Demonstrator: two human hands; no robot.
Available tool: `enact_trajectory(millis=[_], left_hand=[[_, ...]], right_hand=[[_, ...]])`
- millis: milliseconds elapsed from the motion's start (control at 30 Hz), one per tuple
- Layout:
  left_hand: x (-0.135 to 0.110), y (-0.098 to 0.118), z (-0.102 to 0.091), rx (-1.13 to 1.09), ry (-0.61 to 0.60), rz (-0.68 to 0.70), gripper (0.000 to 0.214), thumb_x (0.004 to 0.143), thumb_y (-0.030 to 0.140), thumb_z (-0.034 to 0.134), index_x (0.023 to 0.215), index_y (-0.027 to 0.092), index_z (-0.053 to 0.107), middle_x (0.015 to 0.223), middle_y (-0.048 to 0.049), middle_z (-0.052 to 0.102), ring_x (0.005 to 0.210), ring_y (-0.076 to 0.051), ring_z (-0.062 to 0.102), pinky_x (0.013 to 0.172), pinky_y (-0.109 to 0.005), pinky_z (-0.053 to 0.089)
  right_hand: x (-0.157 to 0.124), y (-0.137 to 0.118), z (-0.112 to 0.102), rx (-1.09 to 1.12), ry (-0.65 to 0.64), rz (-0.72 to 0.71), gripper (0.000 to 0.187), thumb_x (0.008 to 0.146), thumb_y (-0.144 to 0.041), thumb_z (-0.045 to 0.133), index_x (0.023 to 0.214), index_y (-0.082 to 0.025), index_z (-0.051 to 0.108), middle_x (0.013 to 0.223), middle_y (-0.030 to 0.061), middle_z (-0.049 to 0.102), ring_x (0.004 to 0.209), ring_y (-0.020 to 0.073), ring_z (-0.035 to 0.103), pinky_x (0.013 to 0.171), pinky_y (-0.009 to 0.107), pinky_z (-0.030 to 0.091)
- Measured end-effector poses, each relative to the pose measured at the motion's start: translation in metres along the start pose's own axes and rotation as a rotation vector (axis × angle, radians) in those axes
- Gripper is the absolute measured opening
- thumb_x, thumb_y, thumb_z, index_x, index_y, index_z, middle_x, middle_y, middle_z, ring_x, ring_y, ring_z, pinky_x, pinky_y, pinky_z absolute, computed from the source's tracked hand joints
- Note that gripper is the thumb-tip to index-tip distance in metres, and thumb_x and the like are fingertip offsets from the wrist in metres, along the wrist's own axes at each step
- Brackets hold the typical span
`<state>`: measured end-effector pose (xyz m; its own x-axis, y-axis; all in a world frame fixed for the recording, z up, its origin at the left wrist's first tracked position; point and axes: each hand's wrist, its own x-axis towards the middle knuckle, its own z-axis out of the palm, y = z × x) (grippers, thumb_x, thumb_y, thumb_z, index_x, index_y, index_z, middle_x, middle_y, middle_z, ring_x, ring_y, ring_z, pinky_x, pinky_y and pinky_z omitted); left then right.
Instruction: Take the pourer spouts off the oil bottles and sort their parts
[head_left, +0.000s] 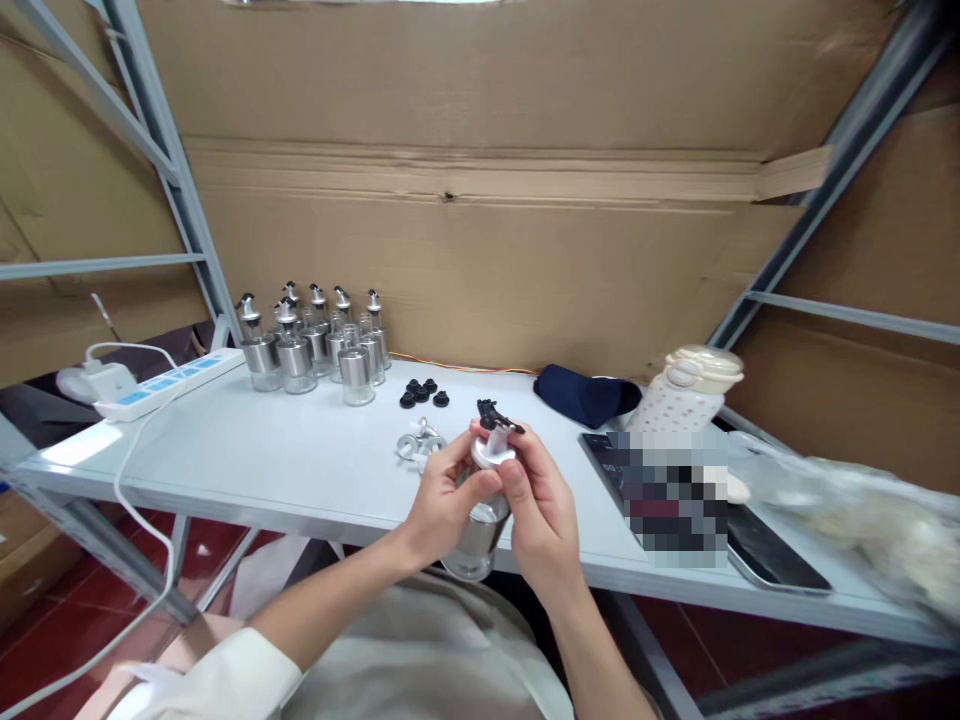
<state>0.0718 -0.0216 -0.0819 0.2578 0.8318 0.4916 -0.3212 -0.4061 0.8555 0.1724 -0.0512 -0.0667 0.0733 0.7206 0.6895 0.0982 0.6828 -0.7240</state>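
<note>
An oil dispenser bottle (477,548) of clear glass with a metal sleeve is held upright at the table's front edge. On its neck sits a silver pour spout (495,449) with a black flap. My left hand (441,502) is closed round the bottle's neck, its thumb at the spout's collar. From the other side, my right hand (546,498) is closed on the spout, its thumb against the collar. Silver spout parts (420,444) lie left of the hands. Beyond them is a cluster of black stoppers (424,392). The fingers partly hide the neck.
Several similar bottles (296,362) stand at the back left, some with spouts on. A white power strip (180,382) lies on the left edge. On the right are a navy cap (581,396), a dotted flask (679,395), a phone (780,550) and a plastic bag (862,520).
</note>
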Motion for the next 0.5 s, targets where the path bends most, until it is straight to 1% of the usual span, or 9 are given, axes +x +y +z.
enact_trajectory(millis=[67, 167, 233, 300, 400, 467, 500], left_hand=[[0.0, 0.002, 0.001, -0.017, -0.022, -0.009, 0.05, 0.07, 0.06, 0.063, 0.092, 0.015, 0.063, 0.073, -0.0007, 0.05, 0.065, -0.011, 0.04, 0.059, -0.02, 0.037], [0.001, 0.003, 0.002, -0.037, -0.05, -0.019, 0.053, 0.068, 0.062, 0.064, 0.096, 0.016, 0.063, 0.071, 0.0001, 0.049, 0.064, -0.01, 0.039, 0.058, -0.02, 0.036], [0.001, 0.002, 0.003, -0.04, -0.055, -0.005, 0.057, 0.067, 0.064, 0.063, 0.098, 0.016, 0.063, 0.07, 0.0001, 0.049, 0.063, -0.01, 0.039, 0.058, -0.02, 0.036], [0.001, 0.001, 0.004, -0.026, -0.058, 0.018, 0.057, 0.067, 0.066, 0.062, 0.094, 0.016, 0.064, 0.07, -0.0004, 0.05, 0.063, -0.011, 0.04, 0.059, -0.021, 0.036], [0.002, 0.002, 0.005, 0.014, -0.098, 0.032, 0.06, 0.065, 0.069, 0.061, 0.091, 0.015, 0.065, 0.07, -0.0009, 0.051, 0.063, -0.011, 0.04, 0.059, -0.021, 0.036], [0.003, 0.004, 0.006, 0.035, -0.143, 0.03, 0.062, 0.064, 0.07, 0.06, 0.093, 0.015, 0.065, 0.07, -0.0014, 0.052, 0.062, -0.011, 0.042, 0.058, -0.022, 0.037], [0.003, 0.005, 0.006, 0.039, -0.162, 0.027, 0.062, 0.064, 0.07, 0.06, 0.093, 0.015, 0.065, 0.071, -0.0016, 0.053, 0.062, -0.011, 0.042, 0.058, -0.022, 0.037]], right_hand=[[-0.002, 0.003, -0.001, 0.001, 0.015, -0.042, 0.023, 0.091, -0.035, 0.045, 0.106, -0.024, 0.058, 0.107, 0.0062, 0.06, 0.097, 0.0187, 0.059, 0.082, 0.031, 0.049], [-0.004, 0.007, 0.0, -0.001, 0.055, -0.119, 0.024, 0.092, -0.031, 0.045, 0.113, -0.027, 0.055, 0.113, 0.0061, 0.058, 0.105, 0.0197, 0.056, 0.088, 0.035, 0.047], [-0.005, 0.009, 0.001, -0.011, 0.088, -0.184, 0.024, 0.092, -0.032, 0.044, 0.114, -0.028, 0.055, 0.113, 0.0061, 0.058, 0.108, 0.0206, 0.055, 0.09, 0.038, 0.046], [-0.007, 0.009, 0.003, -0.033, 0.13, -0.24, 0.024, 0.092, -0.033, 0.045, 0.112, -0.028, 0.056, 0.11, 0.0061, 0.059, 0.108, 0.0211, 0.055, 0.09, 0.039, 0.045], [-0.011, 0.009, 0.008, -0.064, 0.252, -0.293, 0.024, 0.09, -0.036, 0.049, 0.108, -0.026, 0.06, 0.107, 0.0064, 0.062, 0.106, 0.022, 0.057, 0.089, 0.04, 0.046], [-0.015, 0.009, 0.01, -0.044, 0.365, -0.276, 0.024, 0.087, -0.037, 0.054, 0.105, -0.025, 0.063, 0.104, 0.0065, 0.065, 0.102, 0.0223, 0.059, 0.086, 0.039, 0.047], [-0.016, 0.009, 0.01, -0.013, 0.418, -0.24, 0.024, 0.085, -0.038, 0.057, 0.102, -0.024, 0.065, 0.102, 0.0067, 0.067, 0.099, 0.0223, 0.061, 0.083, 0.037, 0.048]])
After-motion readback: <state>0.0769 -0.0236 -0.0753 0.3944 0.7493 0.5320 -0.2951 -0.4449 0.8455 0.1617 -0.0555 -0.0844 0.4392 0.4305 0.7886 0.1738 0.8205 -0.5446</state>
